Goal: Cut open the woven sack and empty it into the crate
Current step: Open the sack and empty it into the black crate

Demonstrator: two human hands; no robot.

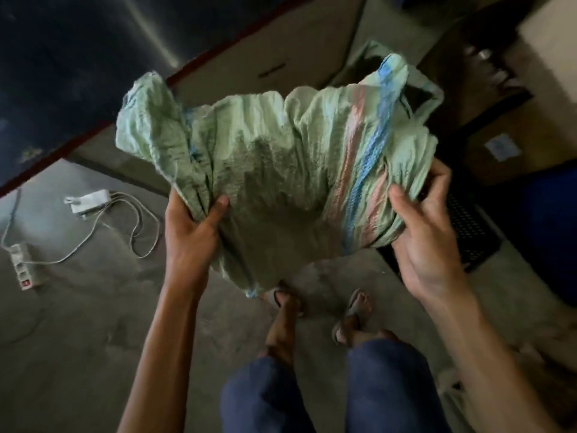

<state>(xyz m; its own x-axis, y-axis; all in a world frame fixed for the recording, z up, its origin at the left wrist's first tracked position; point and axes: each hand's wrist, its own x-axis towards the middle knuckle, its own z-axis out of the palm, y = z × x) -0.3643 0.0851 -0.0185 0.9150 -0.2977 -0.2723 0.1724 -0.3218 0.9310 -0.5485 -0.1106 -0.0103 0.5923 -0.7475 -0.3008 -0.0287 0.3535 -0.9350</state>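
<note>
A crumpled pale-green woven sack [274, 157] with pink and blue stripes hangs in the air in front of me, limp and bunched. My left hand [190, 232] grips its lower left folds, thumb pressed on the cloth. My right hand [427, 239] clutches the bunched right side beside the stripes. Behind and under the sack's right part stands a dark perforated crate [465, 232], mostly hidden by the sack and my right hand. What lies in the crate is hidden from me.
On the concrete floor at left lie a white power strip [23, 270] and a white adapter [89, 201] with loose cables. My sandalled feet [352, 314] stand below the sack. Cardboard boxes [499, 151] and a blue drum [549, 232] sit at right.
</note>
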